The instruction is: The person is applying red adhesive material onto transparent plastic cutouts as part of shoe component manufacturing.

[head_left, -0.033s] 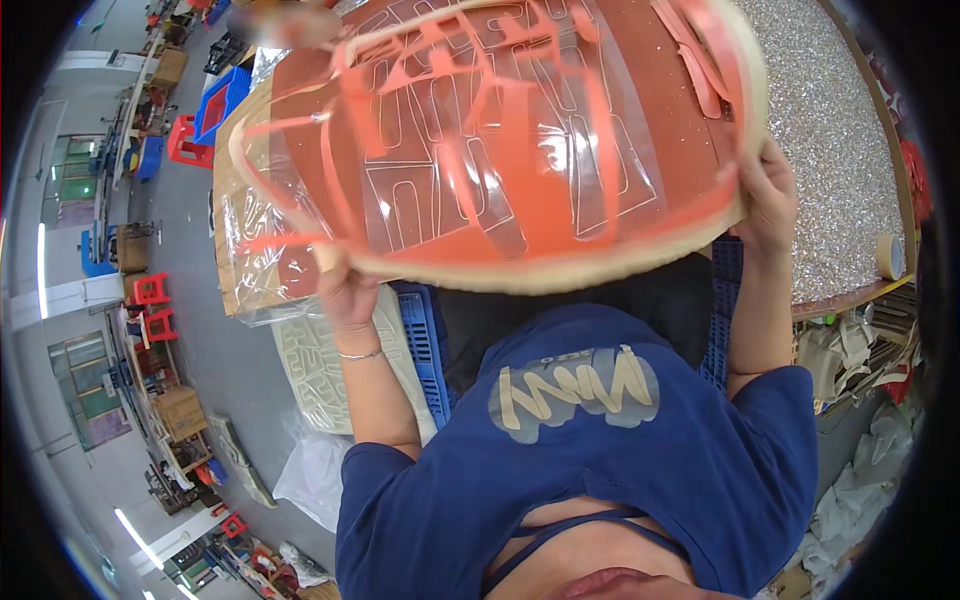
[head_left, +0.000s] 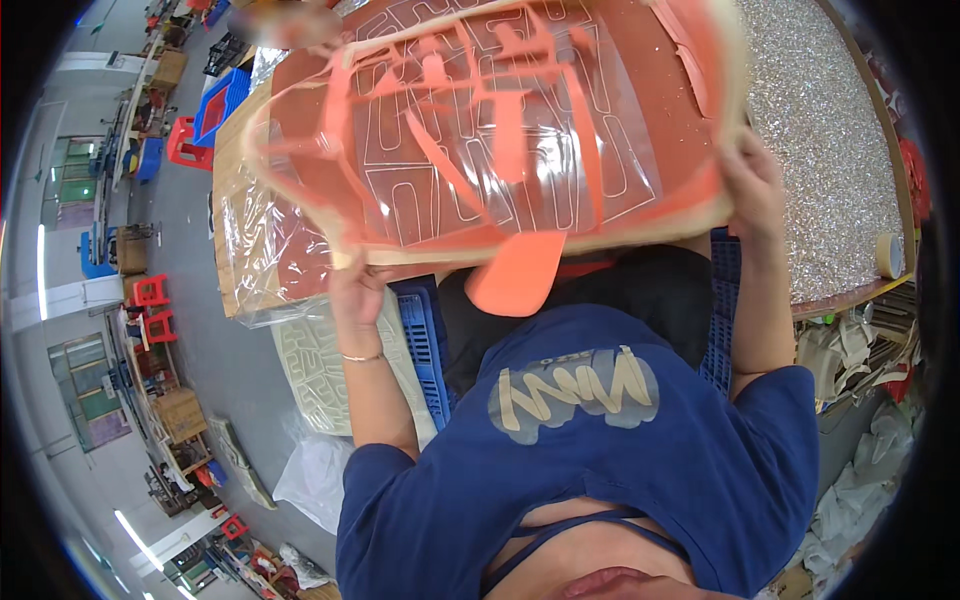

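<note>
Left hand [head_left: 358, 292]: gripping the near-left rim of the orange cut-out sheet [head_left: 508, 140]!
Right hand [head_left: 752, 185]: clasping the right rim, farther forward!
Sheet: over clear outlined film [head_left: 402, 190], with an orange flap [head_left: 515, 278] across the near rim!
Navy shirt [head_left: 440, 530]: bearing pale, zigzag print.

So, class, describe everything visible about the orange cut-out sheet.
The orange sheet is thin, flexible-looking openwork: narrow strips inside a pale border. The left grip and right grip hold its near-left and right edges over clear film marked with pale outlines. A rounded orange flap hangs past the near edge; its attachment is unclear.
</note>
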`<state>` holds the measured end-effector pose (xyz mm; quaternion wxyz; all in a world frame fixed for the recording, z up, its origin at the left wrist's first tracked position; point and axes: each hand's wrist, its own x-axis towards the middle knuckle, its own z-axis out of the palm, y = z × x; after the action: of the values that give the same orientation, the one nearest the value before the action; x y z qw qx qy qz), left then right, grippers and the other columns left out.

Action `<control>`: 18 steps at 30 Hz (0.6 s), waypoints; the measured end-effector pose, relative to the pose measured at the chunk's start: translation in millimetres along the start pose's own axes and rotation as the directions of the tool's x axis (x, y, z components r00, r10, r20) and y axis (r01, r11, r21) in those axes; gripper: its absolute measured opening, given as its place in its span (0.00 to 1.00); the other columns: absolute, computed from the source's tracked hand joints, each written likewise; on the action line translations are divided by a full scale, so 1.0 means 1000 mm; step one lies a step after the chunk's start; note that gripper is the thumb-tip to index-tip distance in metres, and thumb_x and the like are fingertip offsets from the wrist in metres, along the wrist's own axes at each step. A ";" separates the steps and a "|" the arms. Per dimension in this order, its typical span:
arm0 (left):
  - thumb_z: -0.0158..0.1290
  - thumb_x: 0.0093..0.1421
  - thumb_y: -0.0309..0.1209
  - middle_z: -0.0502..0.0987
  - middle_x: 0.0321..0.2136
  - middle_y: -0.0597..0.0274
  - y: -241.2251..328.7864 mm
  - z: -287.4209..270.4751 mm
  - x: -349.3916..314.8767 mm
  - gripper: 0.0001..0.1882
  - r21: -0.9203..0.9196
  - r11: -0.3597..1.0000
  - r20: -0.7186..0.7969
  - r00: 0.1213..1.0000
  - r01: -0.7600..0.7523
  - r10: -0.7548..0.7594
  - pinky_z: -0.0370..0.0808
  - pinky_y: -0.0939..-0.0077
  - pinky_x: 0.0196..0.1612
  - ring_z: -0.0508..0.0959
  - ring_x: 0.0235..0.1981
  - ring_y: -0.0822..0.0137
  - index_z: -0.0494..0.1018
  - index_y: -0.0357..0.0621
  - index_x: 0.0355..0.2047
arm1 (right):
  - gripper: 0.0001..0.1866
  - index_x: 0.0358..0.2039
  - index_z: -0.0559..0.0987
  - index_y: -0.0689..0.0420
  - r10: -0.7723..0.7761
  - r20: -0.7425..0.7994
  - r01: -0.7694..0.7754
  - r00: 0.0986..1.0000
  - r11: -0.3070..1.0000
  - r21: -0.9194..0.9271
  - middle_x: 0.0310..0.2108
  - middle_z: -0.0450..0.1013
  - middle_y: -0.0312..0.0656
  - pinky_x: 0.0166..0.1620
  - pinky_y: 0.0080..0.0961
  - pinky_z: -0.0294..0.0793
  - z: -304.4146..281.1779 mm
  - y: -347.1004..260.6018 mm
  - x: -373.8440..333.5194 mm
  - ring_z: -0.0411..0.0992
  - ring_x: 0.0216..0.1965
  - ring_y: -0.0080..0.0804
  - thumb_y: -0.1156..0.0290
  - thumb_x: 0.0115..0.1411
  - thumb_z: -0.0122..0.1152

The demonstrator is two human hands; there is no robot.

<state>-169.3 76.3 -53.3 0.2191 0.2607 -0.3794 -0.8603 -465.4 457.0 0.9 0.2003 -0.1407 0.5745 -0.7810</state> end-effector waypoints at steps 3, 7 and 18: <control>0.45 0.63 0.27 0.77 0.34 0.46 -0.021 -0.003 -0.008 0.15 0.200 0.976 -0.145 0.988 0.086 -0.057 0.83 0.71 0.28 0.81 0.29 0.57 0.65 0.29 0.46 | 0.09 0.38 0.75 0.63 0.184 -0.044 -0.188 0.982 0.915 -0.357 0.30 0.73 0.32 0.35 0.15 0.69 -0.023 0.056 -0.002 0.69 0.31 0.15 0.70 0.61 0.55; 0.48 0.62 0.28 0.77 0.31 0.44 -0.030 -0.007 -0.016 0.16 0.315 0.929 -0.262 0.959 0.192 -0.110 0.82 0.72 0.27 0.81 0.26 0.56 0.65 0.26 0.45 | 0.13 0.44 0.73 0.65 0.299 -0.062 -0.305 0.952 0.929 -0.211 0.33 0.74 0.35 0.38 0.17 0.69 -0.037 0.096 -0.020 0.70 0.34 0.17 0.71 0.61 0.54; 0.48 0.63 0.33 0.77 0.34 0.50 -0.026 -0.014 -0.007 0.17 0.234 0.971 -0.244 0.965 -0.040 0.099 0.83 0.72 0.25 0.81 0.28 0.61 0.65 0.32 0.48 | 0.20 0.55 0.63 0.65 0.175 -0.046 -0.179 0.984 0.917 -0.356 0.33 0.73 0.40 0.24 0.14 0.71 -0.017 0.080 -0.024 0.70 0.25 0.17 0.73 0.63 0.48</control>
<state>-159.7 88.6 -79.1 0.2649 0.3785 -0.4528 -0.7626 -439.6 462.1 -80.6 0.2372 -0.1172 0.7190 -0.6427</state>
